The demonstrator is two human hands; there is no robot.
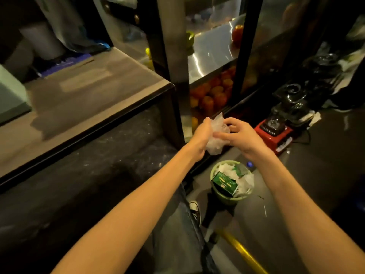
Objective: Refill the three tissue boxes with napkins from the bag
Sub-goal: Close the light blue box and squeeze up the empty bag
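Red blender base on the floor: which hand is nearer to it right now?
Right. The right hand is just left of the red blender base, apart from it. The left hand is farther left, across the crumpled plastic bag both hands hold.

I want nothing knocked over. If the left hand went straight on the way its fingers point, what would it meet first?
Probably the glass front of the fruit cabinet. The left hand, holding the crumpled plastic bag with the right hand, points up and away toward it; depth is unclear.
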